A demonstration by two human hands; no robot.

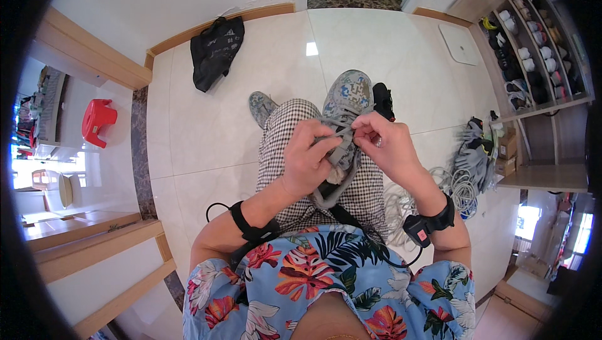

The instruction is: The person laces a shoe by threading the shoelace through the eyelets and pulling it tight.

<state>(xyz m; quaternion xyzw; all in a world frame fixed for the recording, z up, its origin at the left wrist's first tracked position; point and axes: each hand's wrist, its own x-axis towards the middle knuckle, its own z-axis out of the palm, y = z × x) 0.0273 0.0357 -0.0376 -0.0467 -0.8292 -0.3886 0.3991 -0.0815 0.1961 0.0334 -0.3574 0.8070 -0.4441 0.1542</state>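
Observation:
A camouflage-patterned sneaker (349,91) in grey and blue rests over my lap, its toe pointing away from me and its dark opening towards me. Grey shoelaces (339,128) run across its front. My left hand (306,158) is closed at the left side of the lacing, thumb and forefinger pinched together on a lace. On the other side, my right hand (384,143) pinches lace with its fingertips; the exact grip is partly hidden. A similar camouflage shoe (261,109) shows beyond my left knee, and a black shoe (383,102) beyond the right.
A black bag (217,53) lies on the tiled floor at far left. Coiled pale cables (464,193) and grey gloves (475,157) lie at my right, near an open shoe cabinet (501,76). A flat white scale (458,44) and a red stool (98,123) stand farther off.

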